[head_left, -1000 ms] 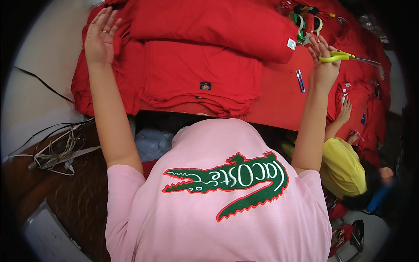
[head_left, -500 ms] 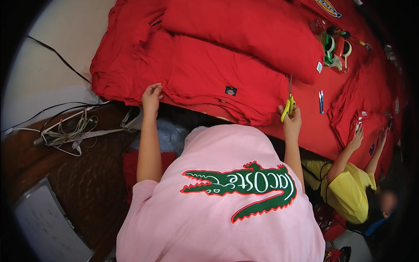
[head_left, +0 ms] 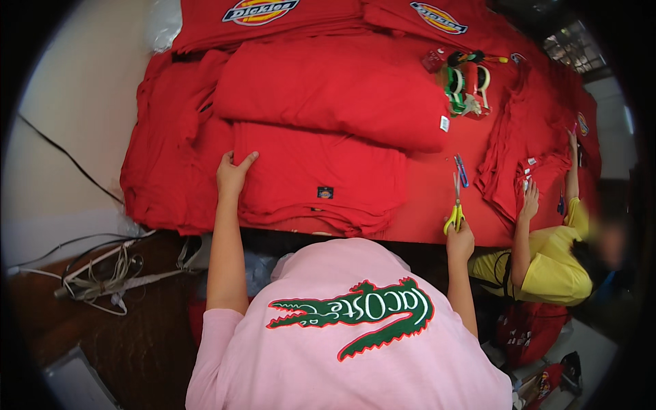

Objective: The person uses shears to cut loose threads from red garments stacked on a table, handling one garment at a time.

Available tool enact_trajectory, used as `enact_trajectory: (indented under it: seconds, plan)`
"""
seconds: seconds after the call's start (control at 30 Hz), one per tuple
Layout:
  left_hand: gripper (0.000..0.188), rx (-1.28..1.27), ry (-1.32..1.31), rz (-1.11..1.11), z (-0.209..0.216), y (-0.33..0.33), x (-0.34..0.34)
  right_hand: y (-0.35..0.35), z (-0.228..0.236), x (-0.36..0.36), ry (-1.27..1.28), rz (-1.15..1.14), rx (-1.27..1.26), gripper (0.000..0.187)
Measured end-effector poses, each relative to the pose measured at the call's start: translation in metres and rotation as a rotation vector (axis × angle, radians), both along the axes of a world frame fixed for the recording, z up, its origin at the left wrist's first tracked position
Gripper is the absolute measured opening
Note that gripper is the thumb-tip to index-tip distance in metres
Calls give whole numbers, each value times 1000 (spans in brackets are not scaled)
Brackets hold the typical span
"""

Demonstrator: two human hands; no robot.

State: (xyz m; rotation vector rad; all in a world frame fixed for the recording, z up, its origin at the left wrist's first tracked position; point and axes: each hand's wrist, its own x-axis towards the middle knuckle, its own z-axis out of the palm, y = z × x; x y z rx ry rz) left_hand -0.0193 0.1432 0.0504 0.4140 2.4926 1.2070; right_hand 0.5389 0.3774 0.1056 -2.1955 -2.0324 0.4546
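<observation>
A red T-shirt (head_left: 287,160) lies flat in front of me, with a dark neck label (head_left: 325,193) near its lower edge. At the shirt's left side is my left hand (head_left: 234,174), thumb and fingers apart, nothing visible between them. My right hand (head_left: 461,240) is closed around the yellow handles of a pair of scissors (head_left: 454,215). Their blades point away from me over the table's front edge, right of the shirt. Beyond the blades lies a small blue thread snipper (head_left: 462,171).
Behind the shirt lies a thick folded red bundle (head_left: 335,89); more red garments (head_left: 167,150) are heaped at left. Tape rolls (head_left: 482,80) stand at the back right. A co-worker in a yellow top (head_left: 547,263) handles red shirts (head_left: 523,150). Tangled cables (head_left: 109,273) hang lower left.
The view has shifted, showing more of the table's far side. My left hand's fingers have spread apart. The scissors have come away from the shirt's right edge, still in my right hand.
</observation>
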Motion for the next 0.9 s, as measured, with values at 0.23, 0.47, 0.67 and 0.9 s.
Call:
enact_trajectory:
  seconds: [0.23,0.47,0.67,0.9]
  plan:
    - [93,-171,-30,-109,31,24,11,-6,-14,-7,-17,-49,144,48]
    - [68,177,-426,-155,48,15,24,15,-9,-22,-293,141,83,31]
    - [67,368,-659,-132,34,-6,34,43,4,-62,19,233,133,31]
    - [50,573,-1103,-93,9,14,60,26,-63,-185,1083,57,-360,64]
